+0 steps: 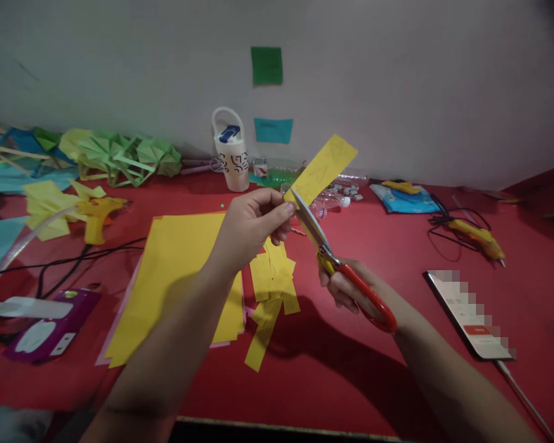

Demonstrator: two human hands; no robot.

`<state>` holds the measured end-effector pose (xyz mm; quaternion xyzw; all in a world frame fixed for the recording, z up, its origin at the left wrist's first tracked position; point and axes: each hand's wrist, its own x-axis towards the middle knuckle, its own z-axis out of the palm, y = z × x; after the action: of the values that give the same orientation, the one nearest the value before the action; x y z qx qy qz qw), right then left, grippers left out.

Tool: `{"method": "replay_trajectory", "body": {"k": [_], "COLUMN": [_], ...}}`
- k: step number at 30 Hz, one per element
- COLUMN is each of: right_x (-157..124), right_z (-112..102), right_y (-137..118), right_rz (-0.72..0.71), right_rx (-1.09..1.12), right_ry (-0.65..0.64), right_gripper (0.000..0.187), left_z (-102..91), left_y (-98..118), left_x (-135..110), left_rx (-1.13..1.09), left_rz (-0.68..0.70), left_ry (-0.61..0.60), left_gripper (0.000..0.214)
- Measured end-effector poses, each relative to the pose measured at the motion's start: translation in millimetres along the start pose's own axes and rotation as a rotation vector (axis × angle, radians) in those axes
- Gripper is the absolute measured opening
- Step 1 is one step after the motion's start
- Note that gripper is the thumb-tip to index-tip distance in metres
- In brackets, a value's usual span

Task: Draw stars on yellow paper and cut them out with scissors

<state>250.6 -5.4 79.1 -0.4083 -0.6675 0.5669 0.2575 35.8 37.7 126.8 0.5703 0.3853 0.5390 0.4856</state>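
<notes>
My left hand (252,223) pinches the lower end of a yellow paper strip (323,167), which slants up to the right above the red table (373,246). My right hand (351,292) grips red-handled scissors (337,264), whose blades meet the strip right beside my left thumb. Below the hands lie several cut yellow strips (270,289) and a stack of yellow paper sheets (180,271).
A yellow glue gun (96,212) and green folded paper shapes (124,157) lie at the left. A white paper cup with a handle (233,157) stands at the back. Another glue gun (477,237) with black cable and a phone (471,317) lie at the right. Black cables cross the left side.
</notes>
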Motion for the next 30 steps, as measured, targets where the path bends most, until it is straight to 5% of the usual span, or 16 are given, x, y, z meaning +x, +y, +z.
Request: {"method": "replay_trajectory", "body": {"k": [30], "right_x": [-1.2], "right_z": [-1.0], "right_y": [-2.2], "right_rz": [0.027], "right_rx": [-0.04], "right_ry": [0.027], "right_gripper": [0.057], "left_z": [-4.2], "left_y": [8.0], "left_x": [-0.6], "left_rx": [0.04], "left_rz": [-0.049], "left_ry": [-0.013], "left_gripper": [0.012]}}
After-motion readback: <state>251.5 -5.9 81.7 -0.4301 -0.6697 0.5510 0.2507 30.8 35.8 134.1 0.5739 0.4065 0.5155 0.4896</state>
